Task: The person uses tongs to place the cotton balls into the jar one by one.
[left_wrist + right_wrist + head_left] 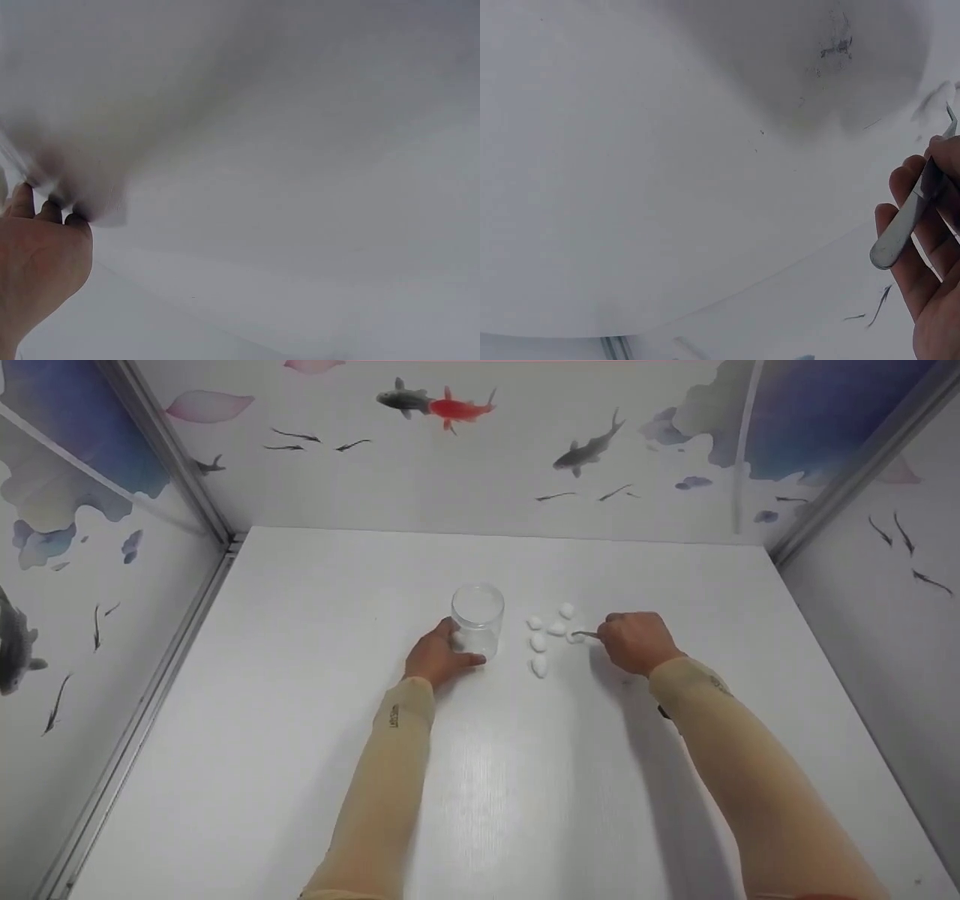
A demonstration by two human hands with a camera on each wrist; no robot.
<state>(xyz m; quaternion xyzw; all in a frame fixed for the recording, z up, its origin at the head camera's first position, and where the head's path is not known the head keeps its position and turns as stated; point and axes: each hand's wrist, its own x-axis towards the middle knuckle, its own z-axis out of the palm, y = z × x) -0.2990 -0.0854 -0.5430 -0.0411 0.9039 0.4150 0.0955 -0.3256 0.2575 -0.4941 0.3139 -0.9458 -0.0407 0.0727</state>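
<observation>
A clear, round plastic jar stands upright on the white table, its top open. My left hand grips its lower left side, thumb across the front; in the left wrist view the curled fingers of the left hand touch the clear wall. Between the thumb and fingers of my right hand are metal tweezers with a bent tip. The tips reach a white cotton ball at the right of a small group. Several other cotton balls lie between the jar and the tweezers.
The white table ends at a back wall printed with fish. Side panels with metal edge rails stand to the left and right. Both forearms, in beige sleeves, reach over the table from the front.
</observation>
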